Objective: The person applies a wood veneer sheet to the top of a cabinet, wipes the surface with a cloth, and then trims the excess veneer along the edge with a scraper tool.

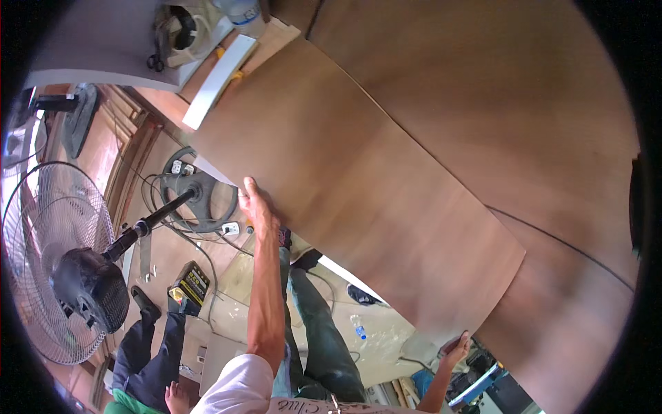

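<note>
Brown, wood-toned panel (365, 193) fills the middle of the view, running from 11 o'clock toward 4 o'clock, as a worker supports it with both hands. At 9 o'clock, the left hand (259, 210) grasps the near long edge, thumb outside, the other fingers hidden beneath the board. At 5 o'clock, the right hand (454, 350) holds the panel near its lower corner, its grip closed about the edge; how firmly cannot be told. Toward 2 o'clock lies a larger brown surface (517, 83), though whether the panel touches it is unclear. Handling appears midway: both hands have the panel, which is not yet released, and no fastening is visible on it. How much work is left beyond that, the scene does not show. A black fan (89, 283) stands between 8 and 9 o'clock; a white strip (221, 83) lies at 11 o'clock.
</note>
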The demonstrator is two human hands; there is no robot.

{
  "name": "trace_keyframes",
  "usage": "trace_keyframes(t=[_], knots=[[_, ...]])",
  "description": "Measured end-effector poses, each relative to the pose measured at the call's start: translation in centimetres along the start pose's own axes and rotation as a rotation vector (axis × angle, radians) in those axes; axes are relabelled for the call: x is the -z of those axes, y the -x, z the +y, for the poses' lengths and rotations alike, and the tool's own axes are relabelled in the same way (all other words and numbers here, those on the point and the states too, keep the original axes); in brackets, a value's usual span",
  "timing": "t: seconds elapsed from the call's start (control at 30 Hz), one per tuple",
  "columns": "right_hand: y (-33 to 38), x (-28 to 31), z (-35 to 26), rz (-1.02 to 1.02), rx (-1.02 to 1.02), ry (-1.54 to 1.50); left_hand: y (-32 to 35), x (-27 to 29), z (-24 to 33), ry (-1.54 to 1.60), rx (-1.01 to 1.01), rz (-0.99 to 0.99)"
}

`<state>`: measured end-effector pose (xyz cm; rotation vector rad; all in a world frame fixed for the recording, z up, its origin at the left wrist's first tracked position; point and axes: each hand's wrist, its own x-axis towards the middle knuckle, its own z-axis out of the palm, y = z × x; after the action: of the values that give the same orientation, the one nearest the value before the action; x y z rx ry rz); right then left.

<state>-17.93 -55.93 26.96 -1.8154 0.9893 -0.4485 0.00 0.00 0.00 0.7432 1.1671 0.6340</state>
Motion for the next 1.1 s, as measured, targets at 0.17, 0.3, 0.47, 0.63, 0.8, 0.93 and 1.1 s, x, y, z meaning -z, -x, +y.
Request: trace_keyframes(t=[0.17,0.3,0.47,0.63,0.8,0.93,1.1], knots=[[-1.1,0.7,-3.2,-0.13,-0.13,0.18,0.7,-1.3,2.2,0.004,-0.02,-0.069],[-2.1,3.4,-4.9,-0.03,-0.017,0.153,0.5,-0.4,3.9,-0.036,0.072,-0.05],[-1.9,2.8,-6.4,0.083,-0.013,0.146,-1.4,1.1,2.1,0.012,0.009,-0.073],[-0.5,2.2,-5.3,-0.016,0.024,0.195,-1.0,1.4,-1.2,0.05,0.042,-0.06],[0.1,3.0,-4.5,-0.048,-0.061,0.223,-2.7,2.2,-3.9,0.084,0.094,-0.005],[0.4,1.2,-4.3,0.088,0.047,0.159,-3.8,3.2,-5.7,0.118,0.085,0.043],[1.9,0.2,-5.8,0.044,0.055,0.154,-3.5,2.9,-6.2,0.078,0.198,0.097]])
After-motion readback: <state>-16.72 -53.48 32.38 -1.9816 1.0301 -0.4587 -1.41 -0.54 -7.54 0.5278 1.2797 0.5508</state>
